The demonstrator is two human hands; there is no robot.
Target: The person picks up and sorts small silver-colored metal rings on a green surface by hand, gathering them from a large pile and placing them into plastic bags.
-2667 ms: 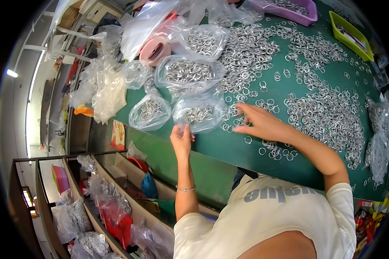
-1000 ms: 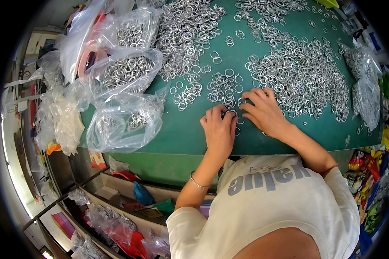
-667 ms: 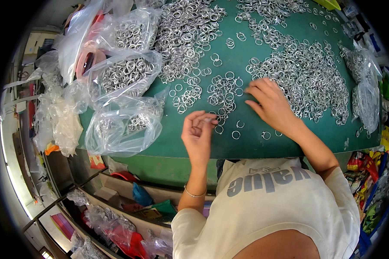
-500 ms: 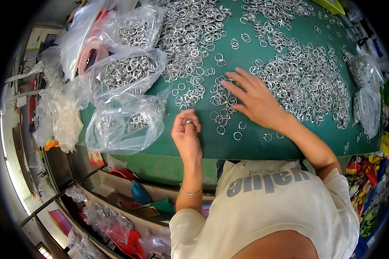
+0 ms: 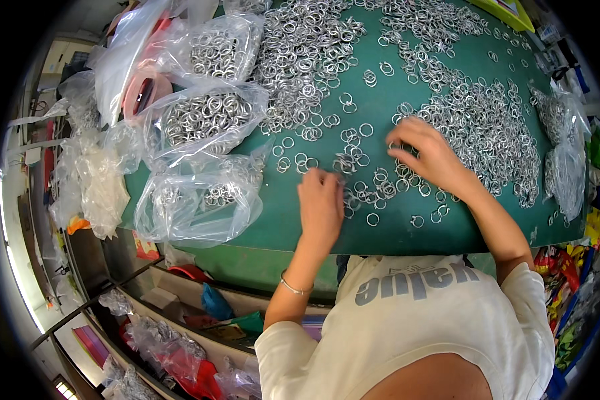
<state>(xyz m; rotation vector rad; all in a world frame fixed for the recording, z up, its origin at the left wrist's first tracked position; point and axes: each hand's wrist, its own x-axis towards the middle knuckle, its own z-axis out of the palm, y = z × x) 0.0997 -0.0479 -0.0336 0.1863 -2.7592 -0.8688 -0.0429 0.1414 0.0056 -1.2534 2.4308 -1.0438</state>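
Note:
Thin silvery metal rings lie scattered over the green table. Close to the table's front edge, my left hand has its fingers curled down beside loose rings; whatever they hold is hidden. To its right, my right hand is bent over the left border of a wide ring heap, thumb apart from the fingers, nothing visible between them. Rings lie under and beside its fingertips. Another ring heap spreads beyond my left hand.
Clear plastic bags of thicker rings line the table's left side, with a tape roll beside them. More filled bags lie at the right edge. A yellow-green tray is at the far right. Open drawers hold bags below left.
My left hand has moved right to the loose rings; the ring seen in its fingers is out of sight. My right hand has shifted right, its fingers more bent. Rings between the hands have moved.

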